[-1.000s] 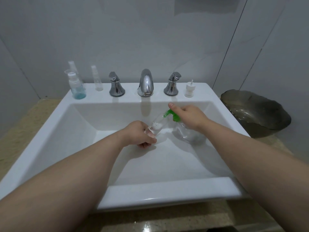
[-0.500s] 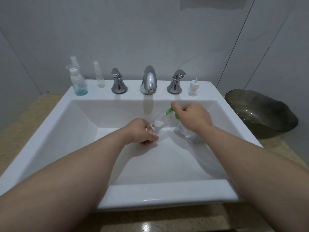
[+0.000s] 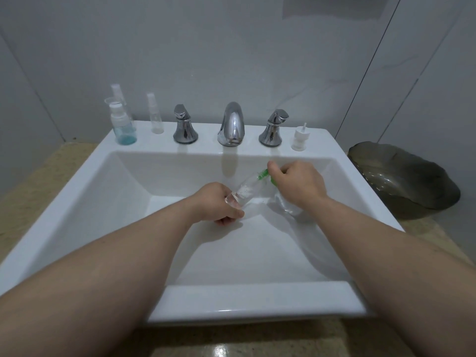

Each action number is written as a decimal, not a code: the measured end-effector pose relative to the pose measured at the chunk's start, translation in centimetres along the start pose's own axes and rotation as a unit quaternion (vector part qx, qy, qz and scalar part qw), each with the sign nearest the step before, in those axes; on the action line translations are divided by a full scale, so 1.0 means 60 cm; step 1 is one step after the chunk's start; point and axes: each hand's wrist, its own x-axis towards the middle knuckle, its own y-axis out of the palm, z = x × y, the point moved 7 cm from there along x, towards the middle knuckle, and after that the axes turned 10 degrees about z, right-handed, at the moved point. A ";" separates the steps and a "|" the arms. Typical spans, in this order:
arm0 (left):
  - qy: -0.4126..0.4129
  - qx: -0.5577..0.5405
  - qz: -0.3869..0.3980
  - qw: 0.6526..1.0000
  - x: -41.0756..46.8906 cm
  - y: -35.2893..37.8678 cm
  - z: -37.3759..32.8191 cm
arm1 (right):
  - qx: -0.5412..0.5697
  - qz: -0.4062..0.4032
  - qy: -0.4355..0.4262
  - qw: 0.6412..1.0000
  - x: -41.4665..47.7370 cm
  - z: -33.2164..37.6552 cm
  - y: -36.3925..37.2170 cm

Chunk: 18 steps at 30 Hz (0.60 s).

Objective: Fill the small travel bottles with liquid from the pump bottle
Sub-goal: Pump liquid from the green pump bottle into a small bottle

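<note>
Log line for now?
filling | left hand holds tilted travel bottle | right hand grips pump bottle, green nozzle at its mouth | over sink

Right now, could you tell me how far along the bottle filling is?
Done: the capped bottle on the ledge holds blue liquid. In hand: the left hand tilts a clear travel bottle to the green nozzle while the right hand grips the pump bottle. Left: the slim spray bottle looks empty; the white cap stands unfitted.

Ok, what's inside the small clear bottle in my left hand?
Whitish foamy liquid shows through the small clear bottle. The left hand partly covers its lower end, so the level is unclear.
</note>
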 end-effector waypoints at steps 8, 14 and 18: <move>0.000 0.003 -0.002 1.000 0.001 -0.001 0.001 | -0.029 0.009 -0.004 1.000 0.000 -0.002 0.000; 0.000 0.006 -0.006 1.000 0.001 -0.003 0.002 | -0.034 0.009 0.003 0.999 -0.001 -0.002 0.001; 0.001 0.010 -0.007 1.000 0.000 -0.002 0.000 | -0.036 0.005 0.006 0.999 0.000 -0.004 0.002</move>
